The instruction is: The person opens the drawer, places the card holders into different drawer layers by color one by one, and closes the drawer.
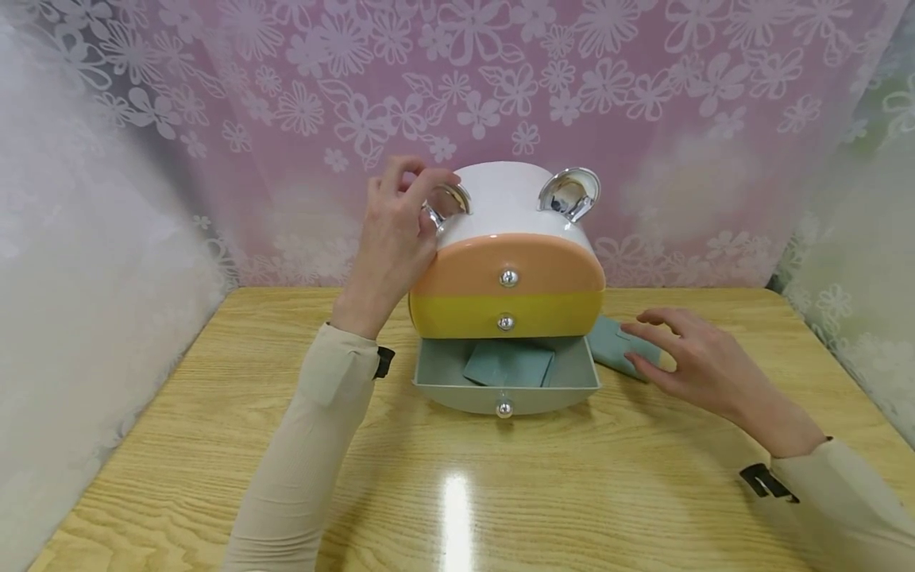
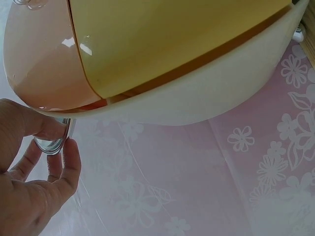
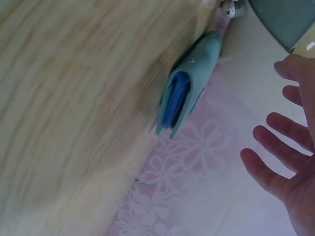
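A small drawer box (image 1: 500,191) with a white top and two silver ears stands on the table. My left hand (image 1: 400,230) pinches its left silver ear (image 2: 51,145) between thumb and fingers. The orange drawer (image 1: 457,266) and yellow drawer (image 1: 457,316) are closed, while the grey-green bottom drawer (image 1: 443,391) is pulled out. Inside it lies a folded teal item (image 1: 511,365). My right hand (image 1: 704,361), fingers spread and holding nothing, is over the near right side of a teal wallet (image 1: 608,345). Blue shows between the wallet's folded sides in the right wrist view.
The wood-grain table (image 1: 357,492) spreads out in front of the box. Behind stands a pink curtain (image 1: 286,159) with white flowers, and pale curtains hang at both sides. The right silver ear (image 1: 570,195) sticks up from the box.
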